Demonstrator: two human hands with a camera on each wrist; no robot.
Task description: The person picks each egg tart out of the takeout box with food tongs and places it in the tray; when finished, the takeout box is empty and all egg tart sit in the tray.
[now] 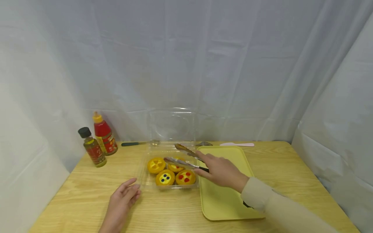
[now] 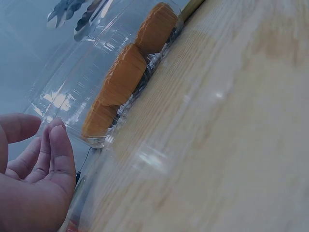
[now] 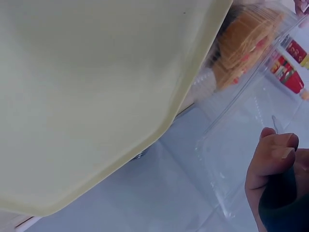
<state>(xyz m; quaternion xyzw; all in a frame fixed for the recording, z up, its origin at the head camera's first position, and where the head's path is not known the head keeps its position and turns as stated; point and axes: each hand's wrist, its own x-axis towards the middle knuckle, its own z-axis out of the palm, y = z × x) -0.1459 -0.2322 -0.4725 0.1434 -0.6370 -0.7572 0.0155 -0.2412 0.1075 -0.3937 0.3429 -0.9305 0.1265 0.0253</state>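
Note:
My right hand (image 1: 222,170) grips metal tongs (image 1: 184,163) with dark handles, their arms spread apart above a clear plastic container (image 1: 175,186). Inside that container sit several toy egg tarts: one with blue dots (image 1: 165,178), one with red pieces (image 1: 185,178), one with yellow wedges (image 1: 156,165), and another partly hidden behind the tongs. The clear lid (image 1: 172,126) stands raised at the back. Near the container's front left corner is my left hand (image 1: 120,200), fingers loosely bent and holding nothing. In the left wrist view, its fingertips (image 2: 57,123) overlap the container's corner.
A yellow tray (image 1: 224,204) lies right of the container, under my right forearm. Back left stand a black-capped bottle (image 1: 94,150) and a red sauce bottle (image 1: 105,137). Along the back lie a dark-handled utensil (image 1: 130,144), a metal utensil (image 1: 205,143) and a pink knife (image 1: 237,144).

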